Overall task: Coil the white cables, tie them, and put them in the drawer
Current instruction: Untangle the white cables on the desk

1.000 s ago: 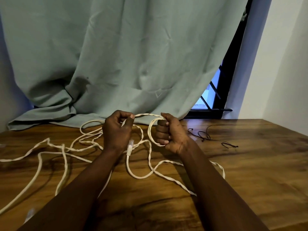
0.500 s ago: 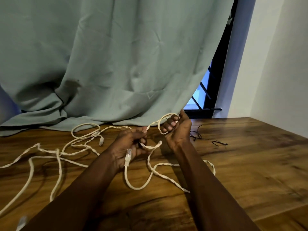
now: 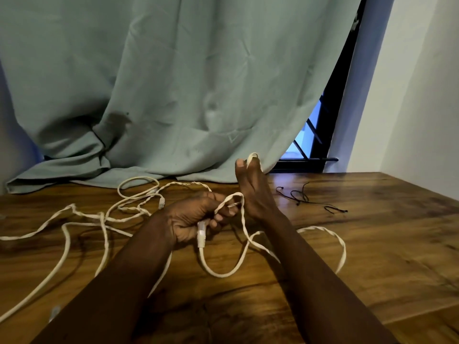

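Observation:
White flat cables (image 3: 106, 217) sprawl in loose tangles over the wooden table (image 3: 372, 244). My left hand (image 3: 191, 219) grips one white cable near its end, and the clear plug (image 3: 201, 235) hangs below the fist. From there the cable runs up in a loop (image 3: 252, 157) over the straight, raised fingertips of my right hand (image 3: 253, 192), which stands upright just right of the left hand. More of this cable curves down across the table (image 3: 223, 273) between my forearms. No drawer is in view.
Thin black ties (image 3: 301, 197) lie on the table to the right of my hands. A green curtain (image 3: 173, 95) hangs behind and bunches on the table's back edge. A dark window frame (image 3: 323, 135) and white wall stand at right. The table's front right edge (image 3: 422, 311) is near.
My right hand has opened from a fist and risen, fingers straight, with the cable loop over its tips. My left hand came down and right towards it, still holding the cable.

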